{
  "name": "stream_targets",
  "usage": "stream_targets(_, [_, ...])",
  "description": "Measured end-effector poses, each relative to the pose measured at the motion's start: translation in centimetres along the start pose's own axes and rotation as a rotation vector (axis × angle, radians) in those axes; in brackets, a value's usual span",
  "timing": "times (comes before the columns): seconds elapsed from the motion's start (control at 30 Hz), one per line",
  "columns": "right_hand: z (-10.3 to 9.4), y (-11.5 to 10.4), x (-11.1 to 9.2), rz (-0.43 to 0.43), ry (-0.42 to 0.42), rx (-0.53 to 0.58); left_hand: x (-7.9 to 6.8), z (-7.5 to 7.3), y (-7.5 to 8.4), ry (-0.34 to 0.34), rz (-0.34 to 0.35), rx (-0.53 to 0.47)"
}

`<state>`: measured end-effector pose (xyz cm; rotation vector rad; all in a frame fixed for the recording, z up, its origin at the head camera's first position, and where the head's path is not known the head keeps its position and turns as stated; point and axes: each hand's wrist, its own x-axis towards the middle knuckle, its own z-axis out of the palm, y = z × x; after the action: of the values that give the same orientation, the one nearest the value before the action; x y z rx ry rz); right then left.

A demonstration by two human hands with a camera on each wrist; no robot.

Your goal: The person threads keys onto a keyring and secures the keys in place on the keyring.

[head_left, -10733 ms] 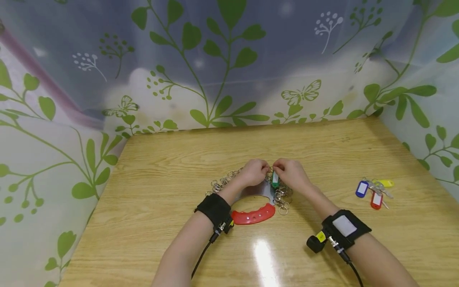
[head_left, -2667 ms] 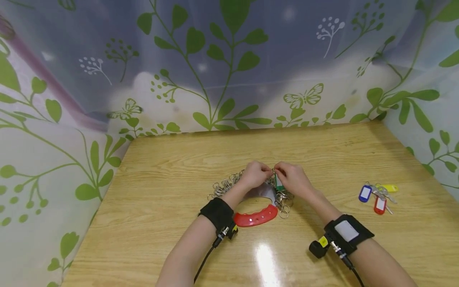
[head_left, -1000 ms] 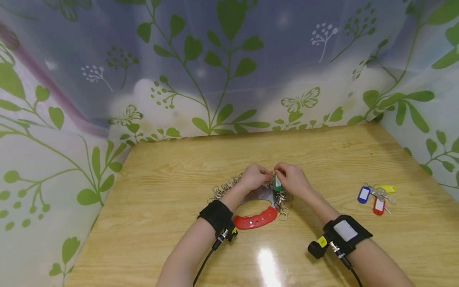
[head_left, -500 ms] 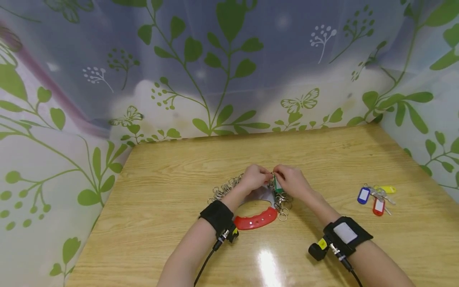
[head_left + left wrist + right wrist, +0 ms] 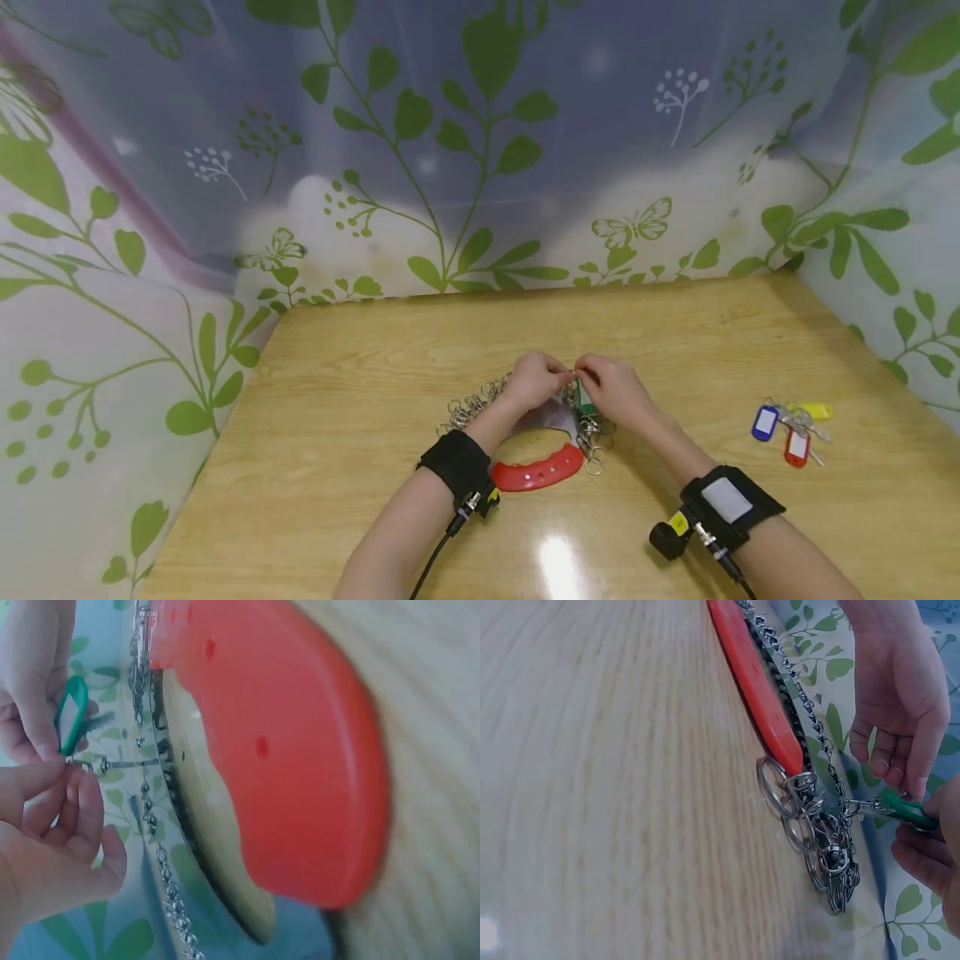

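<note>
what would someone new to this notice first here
Probably the bright red handle near the middle of the table, with metal clips and rings clustered around it. Just beyond the handle, the left hand and right hand meet at a green tag. Off to the right lie keys with blue, red and yellow tags.

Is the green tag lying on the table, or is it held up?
Held up: the right hand pinches the green tag, and the wrist views show it off the table.

No legible lettering anywhere.
</note>
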<state>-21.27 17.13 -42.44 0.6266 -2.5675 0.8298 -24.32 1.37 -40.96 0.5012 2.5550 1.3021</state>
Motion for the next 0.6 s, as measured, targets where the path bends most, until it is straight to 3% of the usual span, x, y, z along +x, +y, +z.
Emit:
stream_targets(0.13, [0.09,0.03,-0.07,0.072,0.009,0.049,-0.11,0.04,-0.17,-0.007,0.05,0.034])
stream_targets(0.27, [0.22,-0.07,-0.28,0.092,0.001,0.042,-0.28,0.14,-0.23,-0.012,0.057,0.024])
stream_targets(0.6, [0.77,-0.54,0.03,-0.03,0.022,-0.038,-0.4,-0.47,-0.55,-0.014,0.016,0.002])
